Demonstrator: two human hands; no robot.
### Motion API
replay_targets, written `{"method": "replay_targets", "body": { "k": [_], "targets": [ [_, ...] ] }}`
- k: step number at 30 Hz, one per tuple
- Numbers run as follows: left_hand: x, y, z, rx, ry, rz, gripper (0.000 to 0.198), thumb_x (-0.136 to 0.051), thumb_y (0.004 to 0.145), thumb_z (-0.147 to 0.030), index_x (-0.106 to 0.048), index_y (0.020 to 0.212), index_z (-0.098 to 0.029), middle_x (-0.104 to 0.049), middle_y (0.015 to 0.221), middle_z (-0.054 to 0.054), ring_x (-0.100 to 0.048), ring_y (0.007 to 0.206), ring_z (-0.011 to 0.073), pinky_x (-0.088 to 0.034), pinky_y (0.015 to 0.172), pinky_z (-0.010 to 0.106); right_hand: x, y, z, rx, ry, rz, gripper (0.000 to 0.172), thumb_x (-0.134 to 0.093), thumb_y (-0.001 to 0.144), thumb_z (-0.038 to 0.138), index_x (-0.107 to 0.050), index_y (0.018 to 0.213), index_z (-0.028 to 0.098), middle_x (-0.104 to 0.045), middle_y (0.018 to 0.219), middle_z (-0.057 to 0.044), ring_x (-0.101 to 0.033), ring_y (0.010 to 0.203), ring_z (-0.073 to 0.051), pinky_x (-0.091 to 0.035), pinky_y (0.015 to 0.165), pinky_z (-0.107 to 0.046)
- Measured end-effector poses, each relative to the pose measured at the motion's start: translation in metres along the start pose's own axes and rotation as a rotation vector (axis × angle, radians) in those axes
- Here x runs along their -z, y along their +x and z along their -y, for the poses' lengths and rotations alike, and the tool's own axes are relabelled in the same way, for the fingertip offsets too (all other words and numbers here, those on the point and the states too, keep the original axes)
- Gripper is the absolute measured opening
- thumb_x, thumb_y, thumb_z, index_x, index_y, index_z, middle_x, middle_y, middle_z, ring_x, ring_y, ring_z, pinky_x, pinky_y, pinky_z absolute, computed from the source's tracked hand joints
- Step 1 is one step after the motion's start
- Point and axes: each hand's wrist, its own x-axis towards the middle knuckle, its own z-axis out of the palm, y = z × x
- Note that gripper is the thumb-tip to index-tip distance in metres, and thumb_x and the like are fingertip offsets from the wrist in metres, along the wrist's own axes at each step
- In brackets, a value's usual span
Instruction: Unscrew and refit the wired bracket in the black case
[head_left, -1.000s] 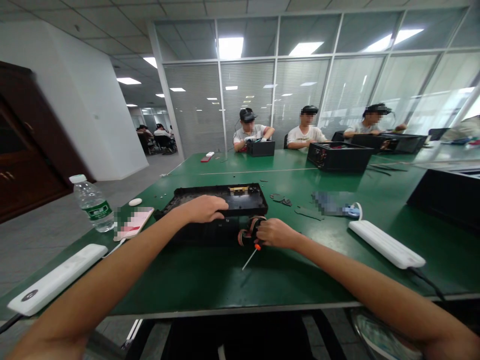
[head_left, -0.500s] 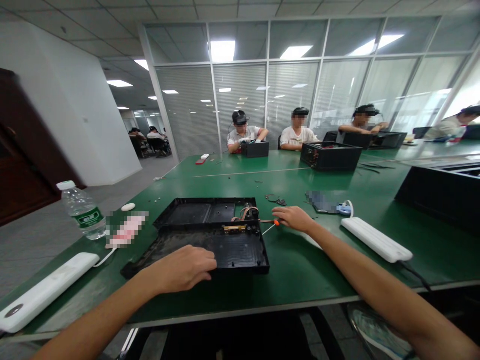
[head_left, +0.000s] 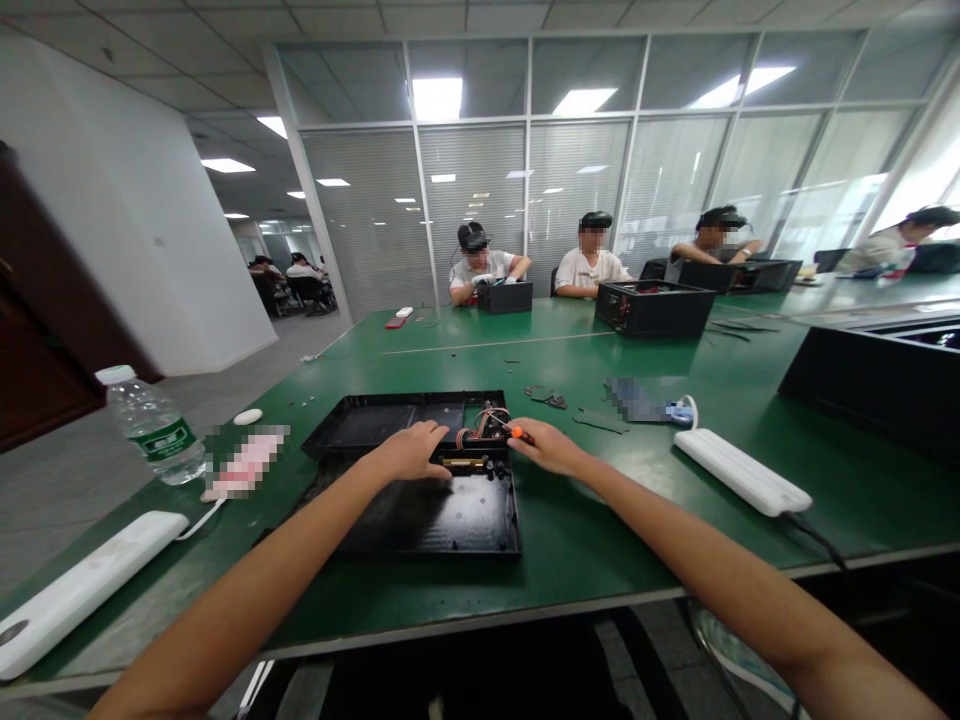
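Gripping an orange-handled screwdriver (head_left: 519, 434) in the right hand (head_left: 555, 447), beside the far right corner of a black plastic front shell (head_left: 442, 520).
Slanting the shaft inward, probably to bring the tip near the striped ribbon wires (head_left: 472, 434) just behind the front shell. Crossing the front shell's far edge with the left hand (head_left: 412, 452), fingers loosely bent, perhaps for steadying; cannot tell whether touching or pinching it. As for the front shell: laid open side up on the green table (head_left: 577, 550), likely to expose the inside; glossy, shallow, rectangular, with raised walls and a gold-coloured strip (head_left: 465, 463) at far right. Backed by a similar rear shell (head_left: 371, 424), just behind.
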Motion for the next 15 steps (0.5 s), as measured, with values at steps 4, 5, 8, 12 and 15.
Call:
{"method": "replay_targets", "body": {
  "k": [4, 5, 8, 12, 15],
  "targets": [
    [-0.017, 0.022, 0.01, -0.007, -0.01, 0.045, 0.051, -0.058, 0.073, -0.054, -0.053, 0.108, -0.018, -0.057, 0.102, 0.009, -0.055, 0.093, 0.0235, -0.041, 0.077, 0.029, -0.011, 0.003, 0.003, -0.014, -0.065, 0.054, 0.029, -0.043, 0.087, 0.036, -0.053, 0.108, 0.019, -0.055, 0.11, -0.008, -0.054, 0.096, -0.018, -0.042, 0.082, -0.03],
    [-0.019, 0.022, 0.011, -0.018, -0.016, 0.037, 0.047, -0.057, 0.074, -0.054, -0.054, 0.106, -0.019, -0.058, 0.1, 0.008, -0.055, 0.092, 0.023, -0.041, 0.077, 0.029, -0.013, 0.004, 0.003, -0.015, -0.074, 0.053, 0.028, -0.043, 0.087, 0.036, -0.053, 0.107, 0.019, -0.055, 0.109, -0.008, -0.054, 0.095, -0.017, -0.042, 0.081, -0.03],
    [-0.019, 0.018, 0.011, -0.036, -0.019, 0.008, 0.043, -0.056, 0.076, -0.05, -0.053, 0.107, -0.021, -0.059, 0.099, 0.007, -0.055, 0.092, 0.0224, -0.041, 0.078, 0.029, -0.016, 0.007, -0.001, -0.031, -0.078, 0.036, 0.025, -0.043, 0.087, 0.035, -0.055, 0.102, 0.019, -0.056, 0.105, -0.007, -0.055, 0.093, -0.017, -0.042, 0.081, -0.029],
    [-0.015, 0.018, 0.002, -0.009, 0.007, 0.061, 0.048, -0.058, 0.077, -0.045, -0.046, 0.116, -0.021, -0.056, 0.103, 0.008, -0.054, 0.094, 0.023, -0.041, 0.08, 0.031, -0.02, 0.01, -0.007, -0.026, -0.034, 0.009, 0.023, -0.043, 0.087, 0.034, -0.056, 0.098, 0.018, -0.057, 0.102, -0.007, -0.055, 0.093, -0.017, -0.042, 0.082, -0.031],
    [-0.009, 0.023, -0.017, 0.035, 0.058, 0.017, 0.051, -0.062, 0.074, -0.04, -0.045, 0.116, -0.019, -0.049, 0.113, 0.012, -0.051, 0.099, 0.0254, -0.041, 0.081, 0.034, -0.022, 0.01, -0.011, -0.009, 0.005, -0.022, 0.026, -0.044, 0.086, 0.034, -0.055, 0.103, 0.019, -0.056, 0.107, -0.008, -0.054, 0.097, -0.018, -0.042, 0.085, -0.031]
  ]
}}
